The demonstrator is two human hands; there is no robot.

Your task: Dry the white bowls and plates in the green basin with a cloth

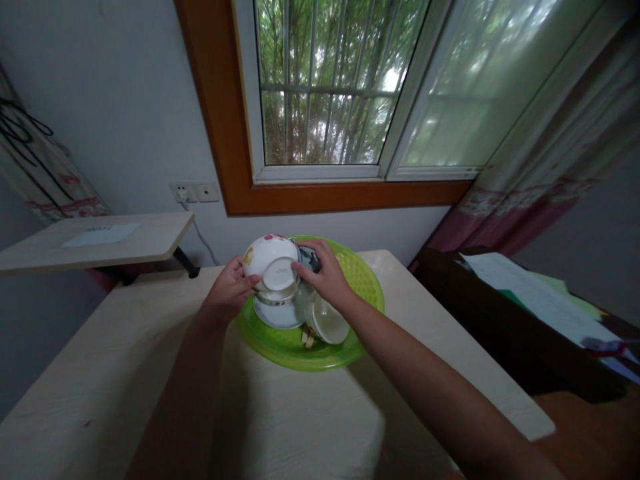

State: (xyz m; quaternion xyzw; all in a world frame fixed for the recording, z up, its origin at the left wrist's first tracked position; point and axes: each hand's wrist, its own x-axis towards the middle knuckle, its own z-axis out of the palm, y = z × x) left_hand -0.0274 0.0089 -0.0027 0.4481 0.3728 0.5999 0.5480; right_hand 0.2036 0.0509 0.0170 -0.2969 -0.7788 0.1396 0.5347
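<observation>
A white bowl (273,257) with a flower pattern is tilted above the green basket, its underside facing me. My left hand (234,288) grips its left rim, fingers closed. On its right side, my right hand (324,270) is closed on the same bowl, thumb at the foot ring. A dark patterned item (309,259), which I cannot identify, shows beside the right fingers. Below, a white dish (280,315) with a patterned rim lies in the green basket (367,293). A white cup or bowl (329,321) rests on its side near my right wrist, beside small wooden pieces (307,338).
The basket stands on a pale wooden table (300,420) below a barred window (325,87). A raised shelf (100,240) with a paper label is at left, near a wall socket (194,193). Papers (530,293) lie on dark furniture at right.
</observation>
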